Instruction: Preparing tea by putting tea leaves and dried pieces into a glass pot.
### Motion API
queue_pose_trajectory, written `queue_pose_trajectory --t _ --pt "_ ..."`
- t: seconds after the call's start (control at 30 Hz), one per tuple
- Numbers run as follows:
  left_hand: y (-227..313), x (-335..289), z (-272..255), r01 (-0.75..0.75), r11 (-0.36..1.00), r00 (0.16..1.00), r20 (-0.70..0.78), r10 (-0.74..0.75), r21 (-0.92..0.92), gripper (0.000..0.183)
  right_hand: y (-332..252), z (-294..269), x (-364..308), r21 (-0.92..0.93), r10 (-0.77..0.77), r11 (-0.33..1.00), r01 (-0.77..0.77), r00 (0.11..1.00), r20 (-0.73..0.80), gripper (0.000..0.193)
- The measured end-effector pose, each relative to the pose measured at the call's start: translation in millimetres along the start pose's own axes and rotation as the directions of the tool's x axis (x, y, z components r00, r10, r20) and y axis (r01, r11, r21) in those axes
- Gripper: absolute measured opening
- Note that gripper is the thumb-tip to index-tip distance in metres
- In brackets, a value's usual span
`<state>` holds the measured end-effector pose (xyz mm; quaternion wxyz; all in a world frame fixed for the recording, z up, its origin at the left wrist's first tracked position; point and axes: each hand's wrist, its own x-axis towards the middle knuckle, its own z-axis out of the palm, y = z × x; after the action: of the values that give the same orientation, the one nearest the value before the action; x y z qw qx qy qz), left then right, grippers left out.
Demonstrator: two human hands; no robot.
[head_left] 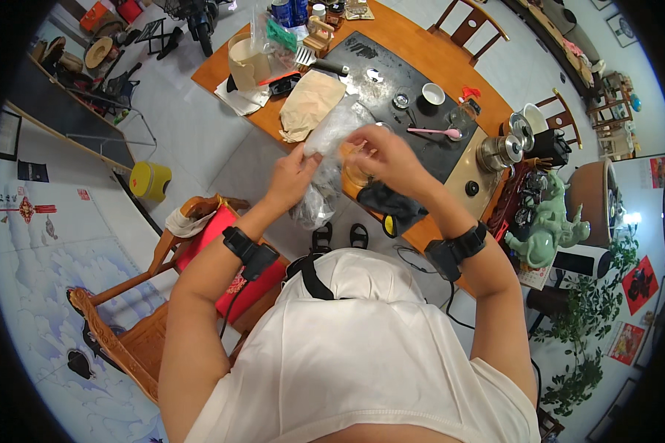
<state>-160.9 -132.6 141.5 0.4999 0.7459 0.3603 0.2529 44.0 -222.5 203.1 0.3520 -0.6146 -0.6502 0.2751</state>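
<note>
My left hand [294, 176] is closed round a clear plastic bag [336, 129], thumb on top. The crumpled bag reaches up over the table edge and hangs below the hand. To its right, my right hand [391, 159] has its fingers curled together in a pinch; what they hold, if anything, cannot be made out. Just under those fingers shows a rounded, see-through amber thing [356, 176], partly hidden. A black cloth [388, 207] lies at the table edge below the right hand. Beyond the bag rests a brown paper bag [312, 103].
The wooden table [414, 37] carries a dark tray [421, 81], a white cup [434, 94], a pink spoon [451, 134], a spatula [321, 62] and a metal kettle [499, 153]. A green figurine [550, 225] stands at right. A wooden chair [137, 343] with red cushion is at left.
</note>
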Motion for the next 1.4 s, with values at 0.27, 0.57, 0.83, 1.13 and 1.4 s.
queue_pose_trajectory --t 0.27,0.57,0.83,1.13,1.4 --pt "6 6 18 -0.071 0.996 0.992 0.099 0.076 -0.057 0.051 2 21 3 0.209 0.125 0.974 -0.087 0.976 -0.179 0.041" --pt "10 12 8 -0.373 0.925 0.927 0.084 0.367 0.076 0.031 -5 15 3 0.052 0.214 0.977 -0.208 0.963 -0.162 0.026" --pt "35 1 0 -0.461 0.772 0.854 -0.017 0.52 0.439 0.029 -5 27 5 -0.194 0.011 0.98 -0.044 0.986 -0.167 0.024" --pt "23 2 -14 -0.555 0.67 0.795 0.078 0.601 0.493 0.018 0 19 7 -0.098 0.152 0.981 -0.164 0.981 -0.122 0.023" --pt "21 -7 -22 -0.369 0.864 0.918 -0.013 0.397 0.342 0.012 4 17 3 -0.016 0.177 0.983 -0.181 0.976 -0.13 0.018"
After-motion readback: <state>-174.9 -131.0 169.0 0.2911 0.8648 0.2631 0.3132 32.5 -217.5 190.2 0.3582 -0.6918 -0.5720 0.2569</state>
